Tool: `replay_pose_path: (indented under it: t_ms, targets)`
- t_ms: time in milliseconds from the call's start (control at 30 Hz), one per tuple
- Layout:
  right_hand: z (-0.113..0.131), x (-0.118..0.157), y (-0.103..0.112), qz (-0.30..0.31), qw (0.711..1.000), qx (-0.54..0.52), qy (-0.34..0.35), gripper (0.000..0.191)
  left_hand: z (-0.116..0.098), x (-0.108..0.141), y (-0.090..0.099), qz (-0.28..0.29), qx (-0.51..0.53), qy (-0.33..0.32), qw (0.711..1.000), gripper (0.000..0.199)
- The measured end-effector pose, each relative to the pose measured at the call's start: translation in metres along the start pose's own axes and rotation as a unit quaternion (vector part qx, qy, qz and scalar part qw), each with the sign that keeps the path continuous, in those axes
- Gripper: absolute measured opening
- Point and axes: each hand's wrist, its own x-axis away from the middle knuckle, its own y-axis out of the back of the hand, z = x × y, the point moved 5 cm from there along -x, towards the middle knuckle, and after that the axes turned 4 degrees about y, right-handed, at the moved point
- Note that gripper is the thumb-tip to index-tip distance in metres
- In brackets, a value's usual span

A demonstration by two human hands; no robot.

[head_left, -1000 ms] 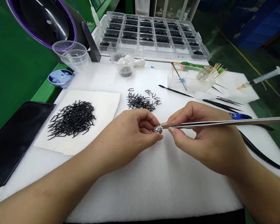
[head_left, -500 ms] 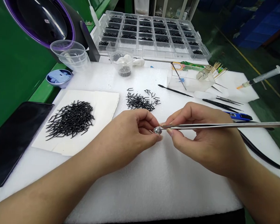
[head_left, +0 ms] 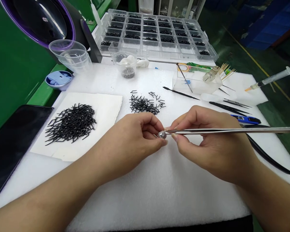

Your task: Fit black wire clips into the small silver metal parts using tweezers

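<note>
Two hands, the left hand (head_left: 128, 143) and the right hand (head_left: 214, 146), meet at the centre of a white foam sheet (head_left: 159, 193), curled and grasping, not relaxed. Compared with the earlier view, the main change is in the long steel tweezers (head_left: 232, 130): their shaft, which sloped up to the right, now lies almost level. The right hand pinches them between thumb and forefinger, and their tips reach the small silver piece (head_left: 162, 134). That shiny, rounded piece sits at the left hand's curled fingertips, in the gap between the hands and just above the foam; it is too small to make out its detail.

Around them, a large heap of bent black wire pieces (head_left: 71, 124) lies on a sheet of white paper (head_left: 106, 109) at 10 o'clock, and a smaller heap of bent black wire pieces (head_left: 143, 104) lies at 12 o'clock. Beyond that is a clear compartment tray (head_left: 157, 53), each cell holding black pieces. A syringe (head_left: 268, 79) lies at 2 o'clock — black-handled pliers (head_left: 268, 154) at 3 o'clock.
</note>
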Motion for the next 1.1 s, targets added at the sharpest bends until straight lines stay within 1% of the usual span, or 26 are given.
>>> replay_pose_path:
  t_ms: [133,233,300,433,567,767,867,1000,1067,1100]
  targets:
    - [0.001,0.0,0.0,0.015,0.998,0.053,0.011,0.012,0.003,0.0,0.001,-0.023,-0.034,-0.019,0.999,0.014]
    - [0.006,0.001,-0.001,0.018,0.993,0.107,0.05,0.011,0.005,0.0,0.001,-0.037,-0.045,-0.031,0.998,0.014]
    - [0.009,0.002,-0.001,0.016,0.989,0.125,0.073,0.01,0.007,0.001,0.001,-0.039,-0.053,-0.027,0.997,0.016]
    - [0.01,0.002,-0.002,0.026,0.985,0.139,0.096,0.005,0.008,0.001,0.002,-0.042,-0.059,-0.012,0.997,0.017]
    - [0.01,0.0,-0.001,0.047,0.983,0.13,0.117,0.011,0.009,-0.001,0.006,-0.018,-0.038,0.011,0.999,0.022]
    - [0.015,0.0,-0.001,0.058,0.98,0.121,0.143,0.012,0.006,-0.003,0.008,0.027,-0.028,0.04,0.998,0.024]
    - [0.016,0.0,-0.001,0.058,0.98,0.118,0.148,0.01,0.004,-0.004,0.008,0.015,-0.042,0.057,0.997,0.019]
    - [0.016,0.0,0.0,0.058,0.982,0.108,0.143,0.009,0.004,-0.005,0.008,0.003,-0.062,0.052,0.997,0.016]
    - [0.015,0.0,0.003,0.036,0.989,0.085,0.114,0.011,0.004,-0.005,0.008,0.005,-0.053,0.049,0.997,0.016]
    - [0.014,0.001,0.006,0.014,0.994,0.064,0.09,0.013,0.004,-0.005,0.008,0.004,-0.045,0.049,0.998,0.016]
